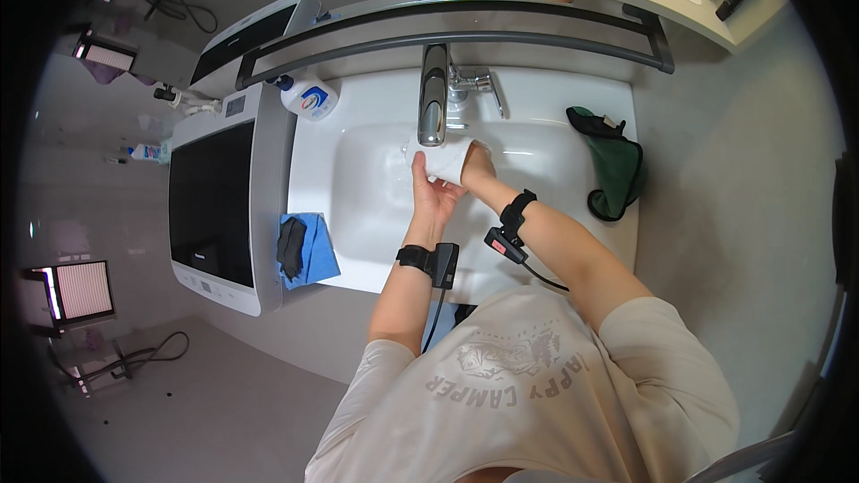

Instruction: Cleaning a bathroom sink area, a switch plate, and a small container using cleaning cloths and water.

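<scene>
Below the chrome faucet a white cup lies tilted on its side over the white sink. My left hand grips it from below, its thumb up along the near side. The fingers of my right hand reach into the cup's mouth, which faces right, and are hidden there. Whether they hold anything inside cannot be seen. Water appears to splash in the basin left of the cup.
A white pump bottle stands at the sink's back left corner. A blue cloth with a dark cloth lies front left, beside a grey-and-black appliance. A green cloth drapes over the right rim. A dark rail spans the back.
</scene>
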`<state>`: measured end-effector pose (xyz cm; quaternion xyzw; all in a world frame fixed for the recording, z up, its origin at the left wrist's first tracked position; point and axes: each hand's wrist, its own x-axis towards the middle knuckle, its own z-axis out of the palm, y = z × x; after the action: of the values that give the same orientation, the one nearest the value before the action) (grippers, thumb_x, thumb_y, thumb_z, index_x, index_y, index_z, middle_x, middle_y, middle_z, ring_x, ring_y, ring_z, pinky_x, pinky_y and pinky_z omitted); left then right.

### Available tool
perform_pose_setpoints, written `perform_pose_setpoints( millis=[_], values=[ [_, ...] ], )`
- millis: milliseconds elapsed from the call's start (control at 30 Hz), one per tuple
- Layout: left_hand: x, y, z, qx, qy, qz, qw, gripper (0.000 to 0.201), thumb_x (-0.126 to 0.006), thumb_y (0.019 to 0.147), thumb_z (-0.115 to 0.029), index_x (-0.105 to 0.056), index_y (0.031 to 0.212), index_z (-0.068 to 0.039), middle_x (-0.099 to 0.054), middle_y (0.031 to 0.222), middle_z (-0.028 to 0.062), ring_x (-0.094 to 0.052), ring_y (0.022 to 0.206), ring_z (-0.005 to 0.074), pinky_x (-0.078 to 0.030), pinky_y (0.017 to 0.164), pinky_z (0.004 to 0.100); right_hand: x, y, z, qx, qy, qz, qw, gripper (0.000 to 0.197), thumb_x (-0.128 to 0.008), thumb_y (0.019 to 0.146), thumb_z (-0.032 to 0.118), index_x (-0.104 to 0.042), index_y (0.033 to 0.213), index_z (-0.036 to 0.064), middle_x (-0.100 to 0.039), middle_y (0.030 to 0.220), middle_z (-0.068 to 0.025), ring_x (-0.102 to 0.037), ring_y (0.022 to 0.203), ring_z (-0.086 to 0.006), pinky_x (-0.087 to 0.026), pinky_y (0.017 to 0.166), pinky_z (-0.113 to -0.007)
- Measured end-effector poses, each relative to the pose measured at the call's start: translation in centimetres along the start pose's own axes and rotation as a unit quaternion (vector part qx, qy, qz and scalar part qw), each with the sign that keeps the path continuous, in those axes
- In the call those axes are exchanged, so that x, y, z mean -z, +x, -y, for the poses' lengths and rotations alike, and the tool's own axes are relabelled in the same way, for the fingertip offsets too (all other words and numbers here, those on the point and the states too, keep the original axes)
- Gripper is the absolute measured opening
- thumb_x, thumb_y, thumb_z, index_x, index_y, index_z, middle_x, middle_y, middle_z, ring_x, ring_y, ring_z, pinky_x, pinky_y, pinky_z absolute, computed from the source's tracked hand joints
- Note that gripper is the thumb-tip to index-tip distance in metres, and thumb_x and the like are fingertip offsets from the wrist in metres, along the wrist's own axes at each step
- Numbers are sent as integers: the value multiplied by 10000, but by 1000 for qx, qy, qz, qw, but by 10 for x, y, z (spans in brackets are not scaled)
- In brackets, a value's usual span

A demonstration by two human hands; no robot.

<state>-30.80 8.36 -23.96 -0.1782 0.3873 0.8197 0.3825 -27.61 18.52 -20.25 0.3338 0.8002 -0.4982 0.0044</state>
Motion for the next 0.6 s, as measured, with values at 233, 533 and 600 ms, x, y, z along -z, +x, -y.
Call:
perform_pose_setpoints(
  millis=[233,533,600],
  values=[
    [1,9,14,-29,153,-16,988,751,-644,791,-491,-339,1341,-81,-425,1270,160,-479,1151,323,-510,820,542,12,-2,5,46,35,164,985,441,-716,691,386,-655,992,70,-682,849,-82,-647,705,-189,-525,628,-310],
    [-10,3,-21,82,-37,57,994,669,-340,869,-602,-432,1298,-98,-497,1241,157,-509,1129,339,-456,890,550,12,11,-57,76,100,151,980,211,-625,828,98,-641,1021,13,-671,891,-59,-620,801,-129,-503,720,-275],
    [-11,2,-24,83,-57,69,993,679,-293,869,-609,-449,1286,-96,-488,1265,149,-509,1126,346,-454,898,542,29,12,-57,146,172,60,972,193,-602,818,90,-657,993,29,-679,849,-82,-638,750,-156,-508,700,-283]
  ],
)
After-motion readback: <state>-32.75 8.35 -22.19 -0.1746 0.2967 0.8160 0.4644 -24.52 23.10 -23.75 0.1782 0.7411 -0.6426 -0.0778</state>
